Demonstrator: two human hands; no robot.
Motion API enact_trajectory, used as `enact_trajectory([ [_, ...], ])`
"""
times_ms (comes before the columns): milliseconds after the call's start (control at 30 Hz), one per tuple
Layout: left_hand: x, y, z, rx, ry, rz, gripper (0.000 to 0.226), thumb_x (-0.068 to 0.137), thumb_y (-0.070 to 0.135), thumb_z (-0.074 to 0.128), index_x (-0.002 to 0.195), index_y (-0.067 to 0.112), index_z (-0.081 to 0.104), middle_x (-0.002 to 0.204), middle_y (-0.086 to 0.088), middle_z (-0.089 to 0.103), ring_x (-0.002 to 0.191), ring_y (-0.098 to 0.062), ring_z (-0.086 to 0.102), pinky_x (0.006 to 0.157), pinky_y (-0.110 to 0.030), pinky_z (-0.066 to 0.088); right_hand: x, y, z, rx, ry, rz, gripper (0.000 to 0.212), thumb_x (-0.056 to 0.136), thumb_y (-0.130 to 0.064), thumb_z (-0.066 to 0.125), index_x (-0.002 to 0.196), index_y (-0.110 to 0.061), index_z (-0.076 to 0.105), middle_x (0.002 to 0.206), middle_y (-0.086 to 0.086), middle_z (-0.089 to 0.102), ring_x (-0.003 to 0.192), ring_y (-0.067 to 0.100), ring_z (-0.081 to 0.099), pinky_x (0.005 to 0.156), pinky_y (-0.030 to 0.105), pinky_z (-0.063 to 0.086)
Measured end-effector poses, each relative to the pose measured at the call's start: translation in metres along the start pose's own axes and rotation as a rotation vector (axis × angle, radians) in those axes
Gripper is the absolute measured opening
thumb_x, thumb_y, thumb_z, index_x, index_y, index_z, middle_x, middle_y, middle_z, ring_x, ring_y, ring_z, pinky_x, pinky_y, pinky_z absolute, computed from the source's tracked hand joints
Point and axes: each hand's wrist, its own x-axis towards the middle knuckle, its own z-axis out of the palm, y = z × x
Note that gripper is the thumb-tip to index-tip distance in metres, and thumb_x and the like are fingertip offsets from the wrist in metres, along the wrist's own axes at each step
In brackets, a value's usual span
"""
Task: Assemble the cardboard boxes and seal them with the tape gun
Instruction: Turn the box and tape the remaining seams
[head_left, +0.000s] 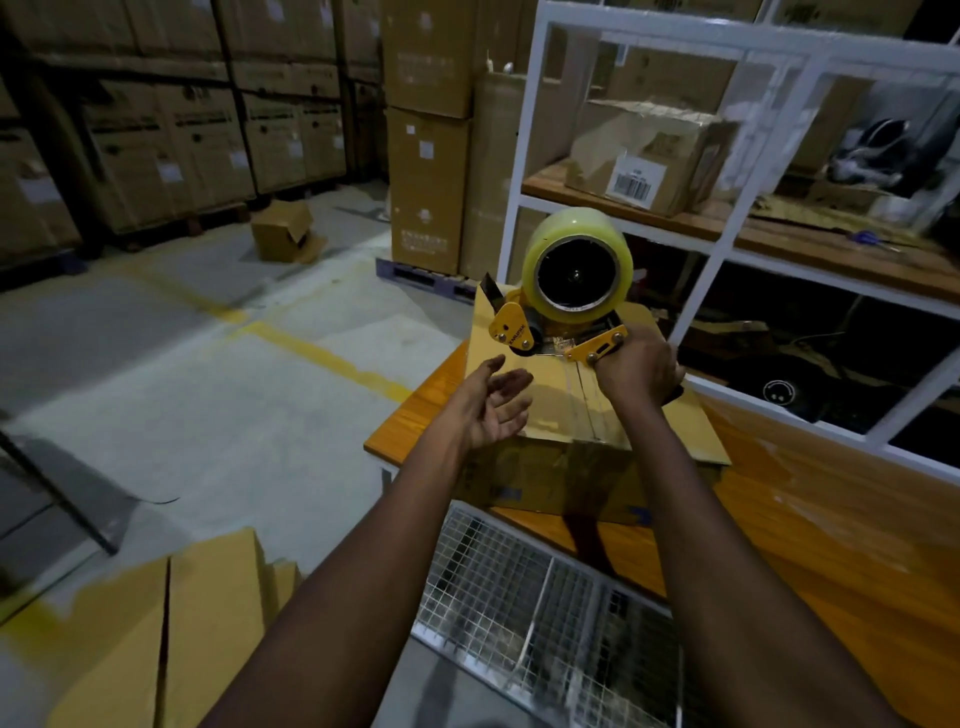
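A closed cardboard box (550, 410) stands on the orange wooden table (810, 530), with clear tape along its top seam. My right hand (636, 371) grips the handle of a yellow tape gun (563, 299) with a roll of clear tape, held at the far part of the box top. My left hand (493, 408) hovers with its palm up and fingers relaxed over the left half of the box top, holding nothing.
A wire mesh basket (545, 613) sits at the table's near edge. Flat cardboard sheets (171, 634) lie at lower left. A white shelf frame (727, 171) with boxes stands behind the table. Stacked cartons (426, 135) and a small open box (283, 231) occupy the concrete floor.
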Motion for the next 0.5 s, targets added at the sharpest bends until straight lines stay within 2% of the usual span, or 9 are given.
enact_trajectory([
  [67, -0.001, 0.000, 0.000, -0.037, 0.013, 0.015, 0.026, 0.093, 0.040, 0.063, 0.094, 0.014, 0.066, 0.080, 0.005, 0.074, 0.068, -0.015, 0.062, 0.057, -0.026, 0.052, -0.002, -0.002, 0.002, 0.032, 0.003, -0.001, 0.015, 0.090, -0.032, 0.063, 0.089, -0.020, 0.071, 0.103, 0.011, 0.067, 0.108, 0.038, 0.052, 0.088, 0.043, 0.036],
  [167, -0.004, 0.000, 0.002, -0.061, 0.031, 0.020, 0.027, 0.093, 0.038, 0.064, 0.091, 0.012, 0.068, 0.074, 0.002, 0.072, 0.066, -0.016, 0.060, 0.057, -0.027, 0.051, -0.005, -0.002, 0.005, 0.040, -0.012, -0.003, 0.016, 0.091, -0.033, 0.063, 0.093, -0.020, 0.073, 0.105, 0.011, 0.066, 0.111, 0.037, 0.050, 0.089, 0.044, 0.036],
  [233, -0.005, 0.000, 0.002, -0.070, 0.079, 0.027, 0.021, 0.098, 0.027, 0.058, 0.089, 0.009, 0.066, 0.069, -0.002, 0.068, 0.066, -0.014, 0.057, 0.056, -0.026, 0.051, -0.008, -0.002, 0.006, 0.034, -0.020, -0.002, 0.018, 0.091, -0.035, 0.063, 0.095, -0.021, 0.073, 0.106, 0.010, 0.066, 0.111, 0.037, 0.050, 0.088, 0.043, 0.035],
  [333, -0.008, 0.001, 0.000, -0.103, 0.139, 0.057, 0.020, 0.101, 0.012, 0.046, 0.090, 0.009, 0.063, 0.072, -0.003, 0.060, 0.063, -0.012, 0.053, 0.055, -0.025, 0.051, -0.011, -0.002, 0.009, 0.027, -0.036, -0.013, 0.016, 0.090, -0.035, 0.063, 0.094, -0.021, 0.071, 0.106, 0.010, 0.066, 0.108, 0.036, 0.051, 0.086, 0.042, 0.035],
  [500, -0.010, 0.001, -0.009, -0.108, 0.176, 0.095, 0.023, 0.097, 0.022, 0.060, 0.078, 0.010, 0.063, 0.061, 0.001, 0.058, 0.056, -0.011, 0.049, 0.056, -0.028, 0.050, -0.017, 0.002, 0.012, 0.030, -0.067, -0.026, 0.007, 0.087, -0.030, 0.066, 0.085, -0.023, 0.068, 0.103, 0.009, 0.067, 0.107, 0.036, 0.052, 0.088, 0.044, 0.037],
])
